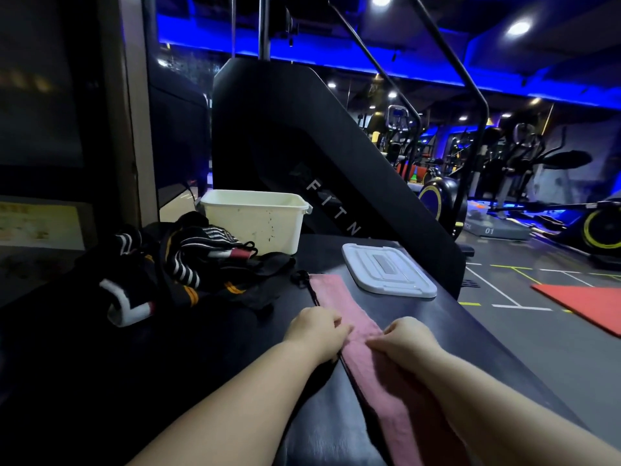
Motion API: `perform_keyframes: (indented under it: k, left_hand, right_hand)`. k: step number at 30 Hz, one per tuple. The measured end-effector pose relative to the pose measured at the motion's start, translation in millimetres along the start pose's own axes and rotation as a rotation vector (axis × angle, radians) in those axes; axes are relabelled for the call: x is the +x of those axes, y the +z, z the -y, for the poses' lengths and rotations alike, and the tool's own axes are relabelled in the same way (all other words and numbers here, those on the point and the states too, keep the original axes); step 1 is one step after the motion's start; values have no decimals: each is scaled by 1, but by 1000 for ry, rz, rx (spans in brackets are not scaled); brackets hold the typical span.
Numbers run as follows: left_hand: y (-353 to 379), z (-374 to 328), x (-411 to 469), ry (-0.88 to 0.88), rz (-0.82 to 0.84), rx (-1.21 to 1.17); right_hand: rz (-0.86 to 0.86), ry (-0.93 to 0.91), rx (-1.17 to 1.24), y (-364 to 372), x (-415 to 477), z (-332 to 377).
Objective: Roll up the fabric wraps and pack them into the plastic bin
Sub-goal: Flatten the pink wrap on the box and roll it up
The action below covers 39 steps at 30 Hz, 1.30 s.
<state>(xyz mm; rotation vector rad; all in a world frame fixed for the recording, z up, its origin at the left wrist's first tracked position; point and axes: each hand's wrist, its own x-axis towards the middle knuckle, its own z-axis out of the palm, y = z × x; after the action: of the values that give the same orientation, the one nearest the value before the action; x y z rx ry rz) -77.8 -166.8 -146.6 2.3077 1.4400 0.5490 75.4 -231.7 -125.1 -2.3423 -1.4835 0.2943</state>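
Two hands are on one pink fabric wrap, which lies flat in a long strip on the dark desk and runs from near my lower edge of view away toward the lid. From my remote seat I see the left hand at the strip's left edge with its fingers curled in and pinching the cloth. The right hand sits just across from it on the strip, its fingers curled down and gripping the pink material too. The two hands are close together, with only a narrow band of wrap between them. A black cord or loop shows at the strip's far end.

The cream plastic bin stands open at the back of the desk, well apart from the hands, and I cannot see into it. Its white lid lies flat to the right of the bin, just beside the far end of the pink wrap. A loose heap of black wraps with white, orange and red stripes lies left of the strip, touching the bin's front.

Behind the desk rises a black stair machine with white lettering. A red mat lies on the floor to the right.
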Motion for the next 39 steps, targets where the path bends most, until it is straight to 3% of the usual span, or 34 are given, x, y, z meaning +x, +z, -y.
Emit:
perform_keyframes:
  k: [8,13,16,26,32,39]
  left_hand:
    - [12,17,16,50,-96,63]
    - [17,23,20,44,-102,42]
    - [20,25,21,16,-95,16]
    - [9,31,12,144,-134,-219]
    - [5,31,11,137,-39,-97]
    - [2,32,10,97,-47,-153]
  right_hand:
    - [-58,13,99,13,15,19]
    - [293,63,437,-9,14,5]
    - [424,66,434,-17,6,-5]
    - [145,41,237,1,10,6]
    - [49,30,151,12,35,21]
    - [-25,-28,174,16,48,28]
